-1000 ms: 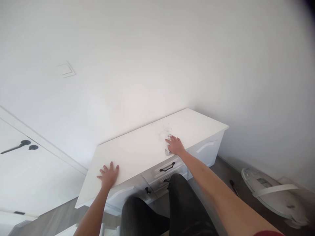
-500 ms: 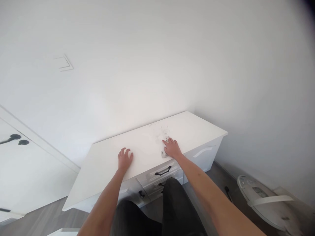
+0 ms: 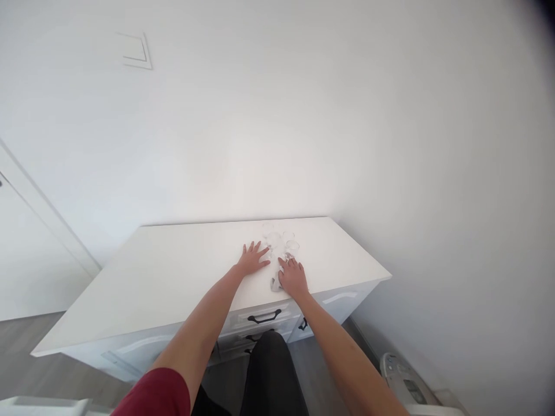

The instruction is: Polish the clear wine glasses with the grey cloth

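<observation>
On the white cabinet top (image 3: 182, 271), several clear, glass-like rounded items (image 3: 292, 245) stand close together; their outlines are faint, so their exact kind cannot be told. My left hand (image 3: 251, 260) lies to their left with its fingers spread, the fingertips right beside the nearest one. My right hand (image 3: 295, 278) rests just in front of them, fingers bent over a small crumpled grey-white piece that looks like cloth (image 3: 276, 284). Part of this piece sticks out to the left of the palm; the rest is hidden under the hand.
Below the top's front edge are drawers with a black handle (image 3: 264, 316). A white wall (image 3: 243, 115) rises directly behind the cabinet. On the floor at lower right stands a pale appliance (image 3: 401, 375) with a small display. A white door (image 3: 34, 260) is at the left.
My left hand has moved right, up to the clear items. My right hand stays at the grey-white piece. The view has shifted, and a red sleeve now shows on my left arm.
</observation>
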The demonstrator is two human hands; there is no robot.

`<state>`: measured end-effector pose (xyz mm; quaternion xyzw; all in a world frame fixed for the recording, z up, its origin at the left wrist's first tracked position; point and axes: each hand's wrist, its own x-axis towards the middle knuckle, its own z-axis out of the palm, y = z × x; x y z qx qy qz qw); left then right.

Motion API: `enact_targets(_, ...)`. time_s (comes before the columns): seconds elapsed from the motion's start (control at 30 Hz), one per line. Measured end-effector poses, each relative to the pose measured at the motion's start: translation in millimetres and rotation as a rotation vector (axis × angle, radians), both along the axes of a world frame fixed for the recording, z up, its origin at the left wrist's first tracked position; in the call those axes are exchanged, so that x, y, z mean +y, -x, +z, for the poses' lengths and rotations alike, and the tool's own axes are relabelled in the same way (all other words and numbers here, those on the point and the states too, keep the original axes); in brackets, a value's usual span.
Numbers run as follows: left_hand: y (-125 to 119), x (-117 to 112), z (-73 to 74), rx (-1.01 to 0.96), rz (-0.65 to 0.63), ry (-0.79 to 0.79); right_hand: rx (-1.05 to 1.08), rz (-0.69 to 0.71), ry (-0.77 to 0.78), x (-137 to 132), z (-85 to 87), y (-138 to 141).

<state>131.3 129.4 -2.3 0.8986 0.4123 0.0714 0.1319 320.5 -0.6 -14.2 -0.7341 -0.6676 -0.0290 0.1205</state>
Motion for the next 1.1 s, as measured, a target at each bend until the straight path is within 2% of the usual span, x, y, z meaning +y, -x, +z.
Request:
enact_targets(0.33, -8.6, 3.0, -4.6, 0.022, 0.046, 0.031, 0.001, -0.013, 0.013, 0.2, 0.4, 1.4)
enact_targets(0.43, -2.4, 0.5, -3.5, 0.016, 0.032, 0.031, 0.004, -0.014, 0.018, 0.2, 0.6, 2.2)
enact_targets(0.53, 15.9, -1.7, -1.8, 0.025, 0.014, 0.025, -0.02, -0.015, 0.027, -0.2, 0.5, 2.9)
enact_targets(0.6, 38.1, -3.0, -0.5, 0.028, 0.017, 0.026, -0.045, -0.016, 0.042, -0.7, 0.4, 3.4)
enact_targets(0.7, 86.2, -6.9, 1.5, 0.022, 0.035, 0.044, -0.084, -0.014, 0.048, -1.9, 0.3, 4.7)
enact_targets(0.9, 206.8, -26.2, 6.2, 0.049, 0.129, 0.072, -0.103, -0.003, 0.037, -3.8, -3.0, 7.3)
enact_targets(1.1, 321.4, -42.8, 13.9, 0.1, 0.287, 0.083, -0.173, -0.011, 0.059, -2.9, -13.4, 4.2)
